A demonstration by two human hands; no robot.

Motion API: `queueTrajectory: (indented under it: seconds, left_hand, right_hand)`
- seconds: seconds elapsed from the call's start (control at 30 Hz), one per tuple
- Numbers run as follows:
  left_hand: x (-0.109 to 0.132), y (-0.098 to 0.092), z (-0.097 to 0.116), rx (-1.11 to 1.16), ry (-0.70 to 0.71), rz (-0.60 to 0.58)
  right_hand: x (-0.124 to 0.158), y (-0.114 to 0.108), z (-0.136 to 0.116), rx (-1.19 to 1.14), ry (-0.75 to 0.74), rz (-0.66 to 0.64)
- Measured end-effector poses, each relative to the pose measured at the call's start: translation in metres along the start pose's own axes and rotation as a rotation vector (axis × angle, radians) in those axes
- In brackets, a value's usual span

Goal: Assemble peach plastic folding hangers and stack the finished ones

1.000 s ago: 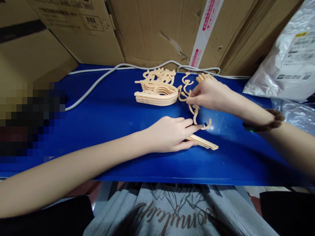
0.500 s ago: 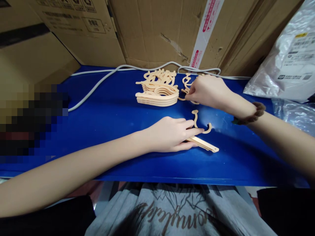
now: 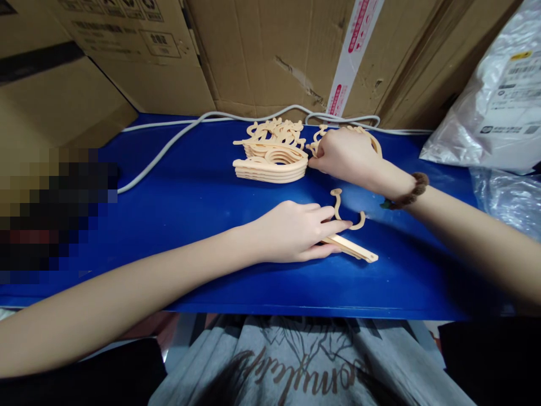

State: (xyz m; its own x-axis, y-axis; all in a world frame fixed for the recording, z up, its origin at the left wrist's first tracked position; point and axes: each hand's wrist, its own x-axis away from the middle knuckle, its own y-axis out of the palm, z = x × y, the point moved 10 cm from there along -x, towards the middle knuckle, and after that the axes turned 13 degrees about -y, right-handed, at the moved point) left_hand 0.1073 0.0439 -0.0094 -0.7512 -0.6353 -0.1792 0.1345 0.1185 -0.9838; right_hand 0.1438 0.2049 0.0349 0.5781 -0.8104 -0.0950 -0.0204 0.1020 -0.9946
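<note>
Beige plastic folding hangers are piled on the blue table, the folded stack (image 3: pixel 270 172) lying with its hooks toward the back. My left hand (image 3: pixel 300 231) rests palm down in front, its fingers closed over another folding hanger (image 3: pixel 353 249). That hanger's hook (image 3: pixel 358 221) and one end show past my fingers; the rest is under the hand. Just right of the stack, my right hand (image 3: pixel 349 155) is closed in a pinch at more beige hangers (image 3: pixel 376 141). Hanger parts stick out left of its knuckles; its fingertips are mostly hidden.
Cardboard boxes (image 3: pixel 270 62) line the back of the table (image 3: pixel 190 208). A white cable (image 3: pixel 156 163) runs along the rear edge and bends forward at left. A plastic-wrapped parcel (image 3: pixel 486 113) leans at the back right. Clear plastic film (image 3: pixel 507 197) lies below it.
My right hand has shifted left, closer to the folded stack, uncovering a curved hanger part to its right. My left hand stays almost still on its hanger.
</note>
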Motion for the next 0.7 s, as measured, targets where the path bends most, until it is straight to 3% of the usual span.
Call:
queueTrajectory:
  seconds: [0.17,0.23,0.33,0.5,0.7]
  left_hand:
    - [-0.001,-0.003,0.001,0.008,-0.013,-0.008]
    - [-0.001,-0.003,0.001,0.017,-0.013,-0.017]
    - [-0.001,-0.003,0.001,0.02,-0.012,-0.028]
    - [0.0,-0.003,0.0,0.009,-0.011,-0.01]
    - [0.001,-0.004,0.0,0.009,-0.006,0.005]
  right_hand:
    - [0.004,-0.02,0.025,-0.19,0.105,-0.087]
    - [0.006,-0.035,0.038,-0.31,0.147,-0.037]
    - [0.002,-0.05,0.057,-0.309,0.18,0.039]
    - [-0.022,-0.048,0.072,-0.12,0.119,0.195]
    - [-0.043,-0.025,0.053,-0.061,0.022,0.199]
